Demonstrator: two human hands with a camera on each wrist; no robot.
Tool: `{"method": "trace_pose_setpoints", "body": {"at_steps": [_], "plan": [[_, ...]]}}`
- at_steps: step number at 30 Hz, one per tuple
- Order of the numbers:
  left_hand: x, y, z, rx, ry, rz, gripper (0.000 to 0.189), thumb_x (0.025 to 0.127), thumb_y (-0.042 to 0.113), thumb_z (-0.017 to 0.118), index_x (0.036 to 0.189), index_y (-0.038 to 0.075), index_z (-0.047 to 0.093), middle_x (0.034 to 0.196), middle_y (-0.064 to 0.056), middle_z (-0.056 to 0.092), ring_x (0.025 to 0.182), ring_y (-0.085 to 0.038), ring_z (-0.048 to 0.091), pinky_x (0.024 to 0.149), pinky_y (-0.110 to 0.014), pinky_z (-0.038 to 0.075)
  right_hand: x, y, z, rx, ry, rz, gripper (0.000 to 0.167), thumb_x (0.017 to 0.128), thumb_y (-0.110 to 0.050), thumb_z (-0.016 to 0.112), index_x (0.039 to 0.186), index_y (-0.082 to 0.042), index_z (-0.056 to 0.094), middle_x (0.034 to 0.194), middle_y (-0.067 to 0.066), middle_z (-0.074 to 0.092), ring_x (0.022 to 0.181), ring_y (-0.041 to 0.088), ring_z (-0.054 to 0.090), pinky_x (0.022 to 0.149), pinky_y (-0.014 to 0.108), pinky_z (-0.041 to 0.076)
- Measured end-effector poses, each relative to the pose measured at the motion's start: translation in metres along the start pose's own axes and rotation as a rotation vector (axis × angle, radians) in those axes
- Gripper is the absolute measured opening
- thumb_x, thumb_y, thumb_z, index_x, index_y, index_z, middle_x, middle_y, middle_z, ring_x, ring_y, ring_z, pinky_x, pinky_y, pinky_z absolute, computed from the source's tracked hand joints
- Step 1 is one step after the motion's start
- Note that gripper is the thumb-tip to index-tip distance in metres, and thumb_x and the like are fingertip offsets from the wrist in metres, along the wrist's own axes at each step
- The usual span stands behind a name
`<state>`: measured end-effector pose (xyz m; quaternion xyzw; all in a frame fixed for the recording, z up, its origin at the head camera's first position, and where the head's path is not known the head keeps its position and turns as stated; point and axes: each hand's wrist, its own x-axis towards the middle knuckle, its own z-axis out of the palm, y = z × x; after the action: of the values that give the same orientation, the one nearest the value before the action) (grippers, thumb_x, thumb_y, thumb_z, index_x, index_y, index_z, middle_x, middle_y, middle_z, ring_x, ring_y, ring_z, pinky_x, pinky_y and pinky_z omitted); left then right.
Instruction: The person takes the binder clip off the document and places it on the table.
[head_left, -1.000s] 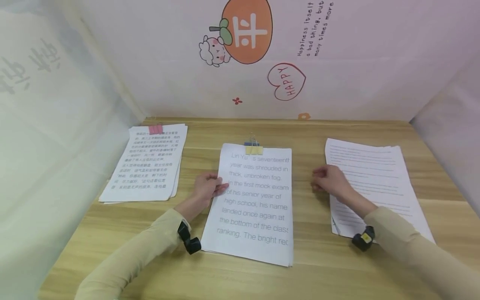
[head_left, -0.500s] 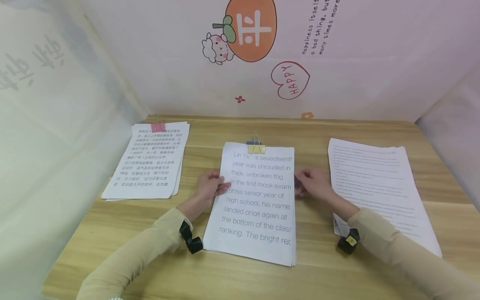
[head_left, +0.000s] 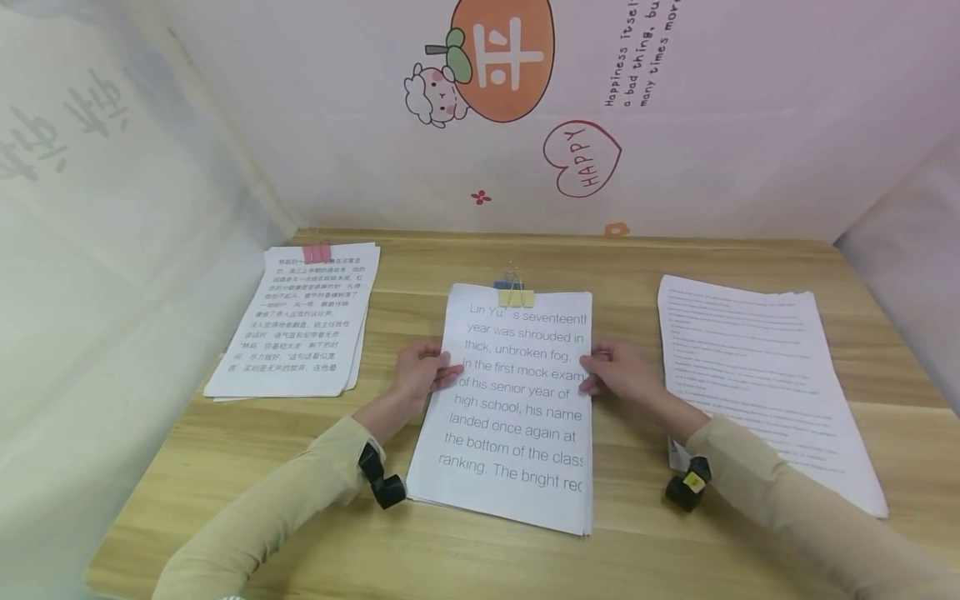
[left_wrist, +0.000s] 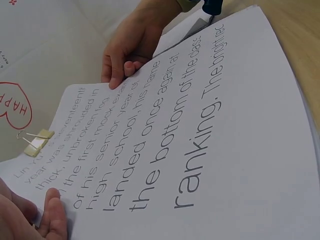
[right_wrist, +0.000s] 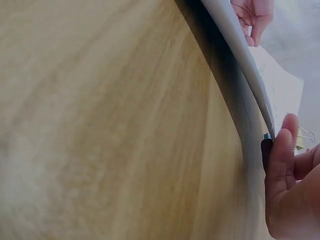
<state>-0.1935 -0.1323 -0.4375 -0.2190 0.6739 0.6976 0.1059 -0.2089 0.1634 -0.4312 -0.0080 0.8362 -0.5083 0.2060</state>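
Observation:
A stack of printed sheets [head_left: 510, 417] with large English text lies in the middle of the table. At its top edge sits a yellow binder clip [head_left: 517, 298], with a blue binder clip [head_left: 504, 285] partly hidden behind it. My left hand [head_left: 422, 372] pinches the stack's left edge, thumb towards the text. Opposite it, my right hand [head_left: 621, 372] holds the right edge between thumb and fingers. In the right wrist view, that edge bows up over the wood beside the right hand [right_wrist: 295, 175].
At the back left lies another stack of sheets [head_left: 288, 333] with Chinese text, held by a pink binder clip [head_left: 317, 253]. Sheets with small print [head_left: 757, 383] lie on the right, partly under the right forearm. Beyond the wooden table [head_left: 360, 542] stands a printed white curtain [head_left: 337, 125].
My right hand has moved left from beside the small-print sheets and taken hold of the middle stack's right edge. The left hand has kept its grip on the left edge.

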Motion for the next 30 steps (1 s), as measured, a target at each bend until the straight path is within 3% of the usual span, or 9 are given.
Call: {"method": "trace_pose_setpoints", "body": {"at_steps": [5,10,14,20,25,30], "plan": [[-0.001,0.000,-0.004,0.000,-0.028,-0.003,0.031,0.093,0.002,0.054,0.122,-0.004,0.049,0.099,-0.014,0.059,0.074,-0.009,0.069,0.073,-0.020,0.058,-0.001,0.001,0.002,0.077,-0.009,-0.002,0.031,0.099,-0.012,0.046,0.123,0.007,0.047,0.099,0.019,0.070,0.075,0.013,0.070,0.072,0.026,0.059],[0.000,0.002,-0.007,0.036,-0.033,-0.017,0.033,0.093,0.004,0.055,0.124,-0.004,0.049,0.092,-0.011,0.061,0.070,-0.008,0.068,0.070,-0.019,0.058,-0.002,0.001,0.003,0.112,-0.014,-0.013,0.025,0.099,-0.012,0.045,0.116,0.006,0.048,0.106,0.024,0.068,0.078,0.014,0.071,0.072,0.026,0.059],[0.008,0.008,-0.008,0.087,-0.050,-0.023,0.035,0.093,0.008,0.056,0.126,-0.003,0.049,0.091,-0.012,0.064,0.069,-0.008,0.068,0.068,-0.017,0.057,-0.002,0.002,0.004,0.125,-0.009,-0.009,0.027,0.099,-0.012,0.045,0.119,0.006,0.047,0.110,0.026,0.066,0.080,0.015,0.071,0.073,0.026,0.059],[0.026,0.030,-0.003,0.184,-0.063,-0.031,0.042,0.093,0.014,0.060,0.130,0.000,0.047,0.109,-0.015,0.064,0.078,-0.009,0.068,0.070,-0.017,0.056,-0.001,0.007,0.004,0.122,0.022,-0.007,0.025,0.098,-0.010,0.046,0.117,0.006,0.048,0.108,0.025,0.067,0.079,0.015,0.072,0.072,0.027,0.059],[0.041,0.051,0.006,0.221,-0.073,0.008,0.054,0.092,0.016,0.063,0.137,-0.001,0.041,0.112,-0.019,0.065,0.072,-0.007,0.068,0.067,-0.016,0.056,-0.001,0.009,0.006,0.142,0.020,-0.015,0.023,0.097,-0.008,0.048,0.115,0.007,0.048,0.106,0.026,0.067,0.077,0.015,0.072,0.071,0.027,0.059],[0.052,0.068,0.019,0.282,-0.103,0.067,0.041,0.091,0.016,0.064,0.127,-0.001,0.053,0.109,-0.017,0.066,0.069,-0.008,0.067,0.065,-0.017,0.057,-0.003,0.008,0.007,0.153,0.021,-0.025,0.026,0.097,-0.007,0.048,0.117,0.009,0.048,0.106,0.027,0.067,0.075,0.014,0.072,0.070,0.026,0.059]]}}
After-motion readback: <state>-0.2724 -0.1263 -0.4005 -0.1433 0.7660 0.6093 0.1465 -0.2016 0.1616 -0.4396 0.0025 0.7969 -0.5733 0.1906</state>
